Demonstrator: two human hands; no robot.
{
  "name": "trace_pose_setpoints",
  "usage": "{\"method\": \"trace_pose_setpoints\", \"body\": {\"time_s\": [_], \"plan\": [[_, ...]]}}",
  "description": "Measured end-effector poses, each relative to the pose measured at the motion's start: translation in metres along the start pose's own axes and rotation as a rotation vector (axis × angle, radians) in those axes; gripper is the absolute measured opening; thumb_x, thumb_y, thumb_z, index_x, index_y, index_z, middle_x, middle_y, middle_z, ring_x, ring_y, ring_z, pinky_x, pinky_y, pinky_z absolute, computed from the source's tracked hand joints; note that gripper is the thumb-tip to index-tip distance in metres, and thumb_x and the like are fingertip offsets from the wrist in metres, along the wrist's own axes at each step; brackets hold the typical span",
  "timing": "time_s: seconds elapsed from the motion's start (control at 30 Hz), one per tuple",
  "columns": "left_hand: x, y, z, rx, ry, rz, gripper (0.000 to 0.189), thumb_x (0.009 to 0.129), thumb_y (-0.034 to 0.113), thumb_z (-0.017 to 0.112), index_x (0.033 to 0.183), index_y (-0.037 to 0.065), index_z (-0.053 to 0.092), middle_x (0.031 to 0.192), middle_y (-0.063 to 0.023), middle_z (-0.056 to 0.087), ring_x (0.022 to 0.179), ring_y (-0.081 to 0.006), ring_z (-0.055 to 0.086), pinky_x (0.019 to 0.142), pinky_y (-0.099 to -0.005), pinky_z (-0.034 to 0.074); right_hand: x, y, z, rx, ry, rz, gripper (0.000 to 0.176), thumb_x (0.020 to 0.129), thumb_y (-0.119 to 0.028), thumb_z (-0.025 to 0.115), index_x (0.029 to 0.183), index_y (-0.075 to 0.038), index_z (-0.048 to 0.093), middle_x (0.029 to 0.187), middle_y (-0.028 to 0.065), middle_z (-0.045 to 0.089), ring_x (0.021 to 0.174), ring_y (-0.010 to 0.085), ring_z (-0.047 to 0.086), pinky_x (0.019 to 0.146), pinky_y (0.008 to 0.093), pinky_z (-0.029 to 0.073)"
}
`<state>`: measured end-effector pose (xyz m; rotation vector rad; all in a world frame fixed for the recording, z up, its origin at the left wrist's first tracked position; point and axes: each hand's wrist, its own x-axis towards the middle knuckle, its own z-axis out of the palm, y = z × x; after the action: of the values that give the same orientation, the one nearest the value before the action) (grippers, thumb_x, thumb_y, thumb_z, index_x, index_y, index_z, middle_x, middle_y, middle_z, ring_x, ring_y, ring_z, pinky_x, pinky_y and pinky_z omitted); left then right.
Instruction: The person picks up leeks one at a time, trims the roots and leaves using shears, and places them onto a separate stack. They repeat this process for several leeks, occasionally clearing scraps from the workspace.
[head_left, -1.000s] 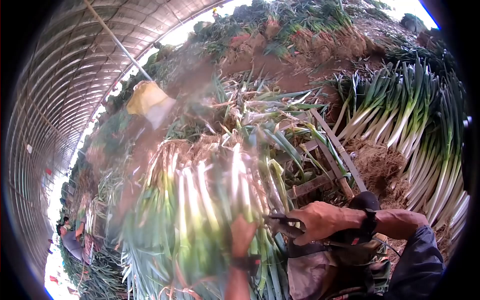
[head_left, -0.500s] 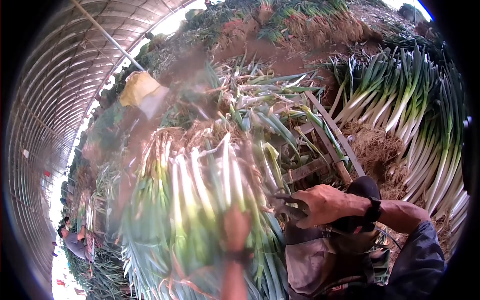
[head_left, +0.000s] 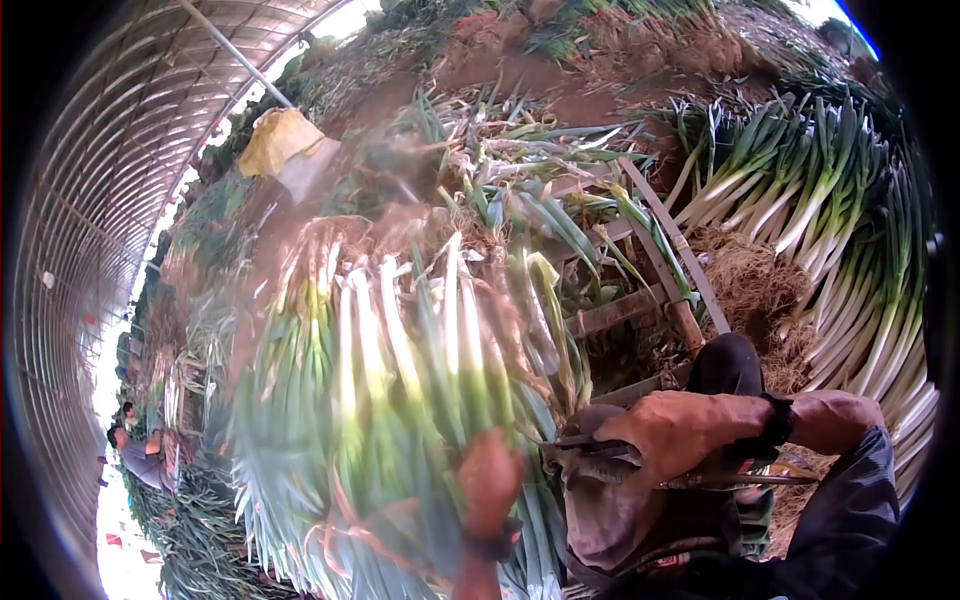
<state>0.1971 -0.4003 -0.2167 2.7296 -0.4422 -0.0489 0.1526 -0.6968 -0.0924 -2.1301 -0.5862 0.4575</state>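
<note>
- The bundle of leeks [head_left: 400, 400] stands upright in the middle of my view, white stalks up top and green leaves fanning down toward 7 o'clock. It is badly blurred.
- My left hand [head_left: 490, 480] lies against the bundle at 6 o'clock. With the blur I cannot tell whether its fingers are closed round the stalks or only pressed to them.
- My right hand [head_left: 680, 430], at 4 o'clock, is clamped on the shears [head_left: 590, 462]. The blades point toward 9 o'clock and sit just beside the bundle's lower edge.
- I would steady the bundle first; judging by the smear, it is swinging too much for a clean cut.
- I would keep the left hand's fingers well clear of the blade line, since the two hands are close together here.
- The blades should meet the stalks square on rather than at a slant, so the ends come off even.
- The wooden frame [head_left: 650, 300] at 2 o'clock of the bundle looks a good place to brace the load.
- The heap of roots [head_left: 750, 290] and the stack of leeks [head_left: 840, 220] fill the side from 1 to 3 o'clock, so I would swing the elbow carefully there.
- Another person [head_left: 135, 458] crouches far off at 8 o'clock, well apart from the shears.
</note>
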Motion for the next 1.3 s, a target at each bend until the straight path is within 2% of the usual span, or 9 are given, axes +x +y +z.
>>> {"method": "trace_pose_setpoints", "body": {"time_s": [0.03,0.13,0.23,0.33,0.43,0.63,0.83,1.2,1.3], "plan": [[-0.001,0.001,-0.001,0.024,-0.03,-0.005,0.038,0.082,0.025,0.076,0.109,0.002,0.061,0.102,-0.0195,0.067,0.097,-0.038,0.066,0.083,-0.0464,0.051,0.0,-0.005,-0.005,-0.054,-0.02,-0.05,0.073,0.076,-0.047,0.083,0.135,-0.011,0.06,0.107,0.0154,0.072,0.086,0.0275,0.073,0.079,0.0375,0.06],[0.001,0.006,-0.001,0.073,-0.11,-0.036,0.039,0.084,0.029,0.074,0.109,0.002,0.061,0.101,-0.0217,0.067,0.096,-0.0402,0.066,0.083,-0.047,0.051,-0.004,-0.011,0.002,0.031,-0.002,0.247,0.068,0.077,-0.044,0.082,0.131,-0.008,0.06,0.109,0.016,0.07,0.087,0.0282,0.072,0.079,0.0388,0.059],[0.005,0.012,0.007,0.071,-0.15,-0.137,0.04,0.085,0.036,0.072,0.104,0.002,0.063,0.101,-0.0234,0.067,0.094,-0.0423,0.066,0.082,-0.0471,0.051,0.0,-0.022,-0.025,-0.138,-0.289,0.155,0.064,0.079,-0.046,0.08,0.125,-0.005,0.062,0.112,0.0158,0.068,0.09,0.0298,0.071,0.077,0.0395,0.057],[0.008,0.017,0.017,0.031,-0.142,-0.254,0.04,0.085,0.04,0.069,0.097,0.002,0.066,0.098,-0.0241,0.068,0.093,-0.043,0.066,0.081,-0.0474,0.051,-0.006,-0.018,-0.014,0.016,-0.096,-0.055,0.066,0.08,-0.054,0.077,0.12,-0.004,0.062,0.114,0.0156,0.066,0.095,0.0326,0.069,0.079,0.0411,0.055],[0.008,0.014,0.022,-0.04,-0.095,-0.269,0.038,0.086,0.039,0.067,0.092,0.002,0.068,0.094,-0.0236,0.069,0.091,-0.0426,0.067,0.081,-0.0479,0.051,-0.001,-0.029,-0.022,-0.275,-0.34,0.103,0.069,0.08,-0.057,0.074,0.123,-0.005,0.062,0.112,0.0157,0.066,0.097,0.0333,0.068,0.082,0.0421,0.055],[0.009,0.012,0.023,-0.091,-0.035,-0.232,0.035,0.085,0.037,0.067,0.09,0.002,0.068,0.089,-0.023,0.07,0.087,-0.042,0.067,0.08,-0.0479,0.051,0.018,-0.034,-0.028,-0.228,-0.337,0.265,0.061,0.081,-0.047,0.073,0.128,-0.011,0.06,0.102,0.0155,0.069,0.095,0.0338,0.069,0.081,0.0438,0.054],[0.013,0.018,0.02,-0.024,-0.069,-0.211,0.031,0.083,0.033,0.066,0.087,0.002,0.068,0.087,-0.0223,0.069,0.088,-0.0421,0.067,0.078,-0.0479,0.052,0.035,-0.006,-0.017,-0.279,-0.138,0.175,0.054,0.08,-0.033,0.069,0.131,-0.023,0.057,0.09,0.0118,0.07,0.077,0.0352,0.07,0.069,0.0462,0.054],[0.024,0.038,0.023,0.018,-0.145,-0.287,0.033,0.082,0.037,0.071,0.092,0.005,0.067,0.093,-0.0224,0.071,0.089,-0.0408,0.07,0.08,-0.0481,0.056,0.042,0.001,-0.032,-0.006,-0.064,0.178,0.049,0.083,-0.032,0.068,0.127,-0.014,0.06,0.09,0.0104,0.073,0.076,0.0257,0.071,0.07,0.0391,0.055],[0.023,0.019,0.048,-0.153,0.017,-0.176,0.036,0.08,0.037,0.074,0.091,0.004,0.066,0.089,-0.0236,0.07,0.086,-0.0416,0.069,0.077,-0.0489,0.055,0.026,-0.002,-0.035,-0.05,-0.135,0.231,0.052,0.084,-0.038,0.073,0.123,-0.007,0.062,0.091,0.0127,0.073,0.075,0.0248,0.071,0.069,0.04,0.055]]}}
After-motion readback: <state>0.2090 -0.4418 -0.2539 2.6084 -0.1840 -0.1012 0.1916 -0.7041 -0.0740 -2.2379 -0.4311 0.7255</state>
